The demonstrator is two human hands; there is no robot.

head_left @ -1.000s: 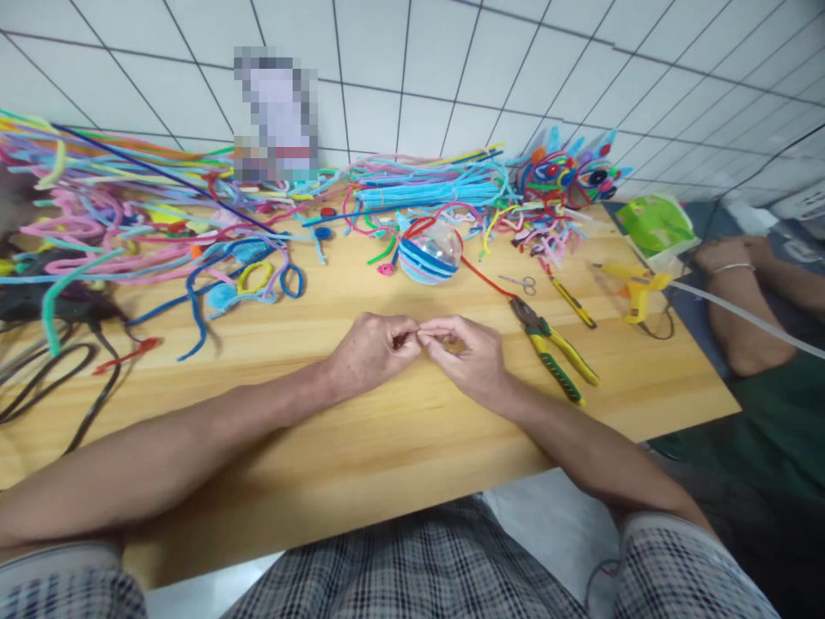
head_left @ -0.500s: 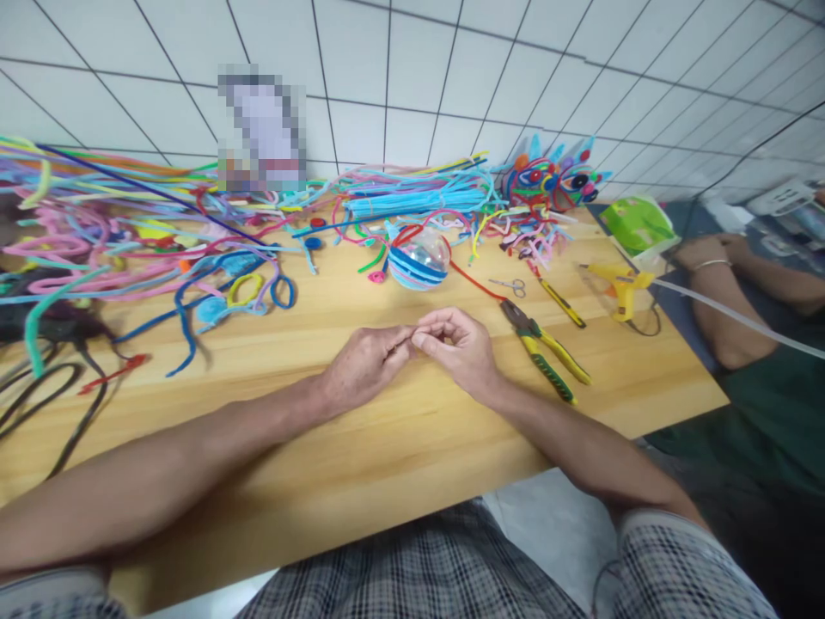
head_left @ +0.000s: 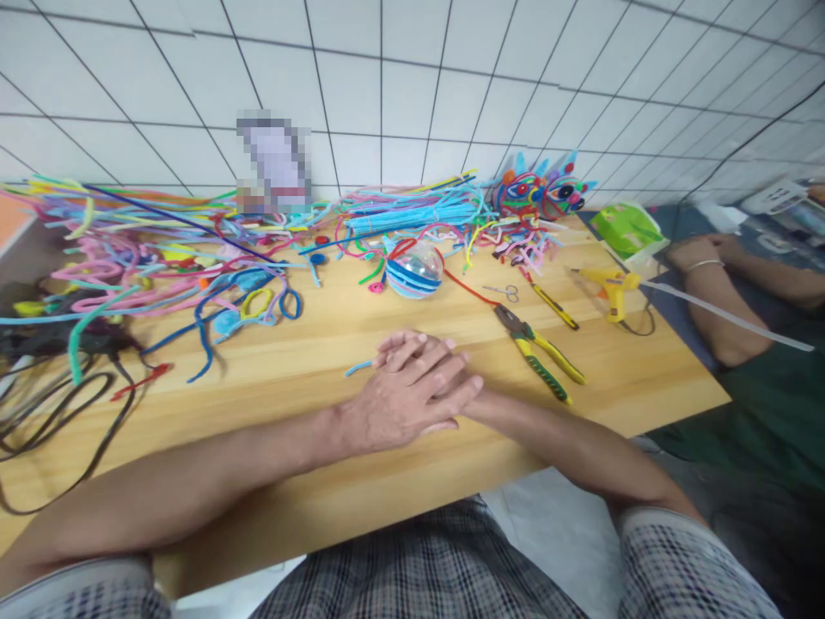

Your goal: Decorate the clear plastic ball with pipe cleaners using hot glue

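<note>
My left hand [head_left: 412, 395] lies across the top of my right hand [head_left: 398, 338], over the wooden table. The left fingers are stretched out and spread, pointing right. Most of the right hand is covered; a few of its fingertips show along the upper edge, and its grip is hidden. A short light blue pipe cleaner [head_left: 358, 368] pokes out on the left side of the hands; its other end is out of sight, so I cannot tell whether they hold it. Beyond them sits a clear ball [head_left: 416, 271] partly wrapped in blue and pink pipe cleaners, with a red strand trailing right.
Pliers [head_left: 540, 352], small scissors [head_left: 506, 293], a utility knife [head_left: 554, 305] and a yellow glue gun [head_left: 609, 288] lie to the right. Pipe cleaners [head_left: 412, 215] are heaped along the wall beside two decorated figures [head_left: 541, 189]. Black cords [head_left: 61, 430] lie left. Another person's arm [head_left: 709, 301] is at right.
My hands have gone from fingertips meeting to overlapping, the left now flat over the right and nearer me. The light blue pipe cleaner end has come into sight. The view has tilted slightly.
</note>
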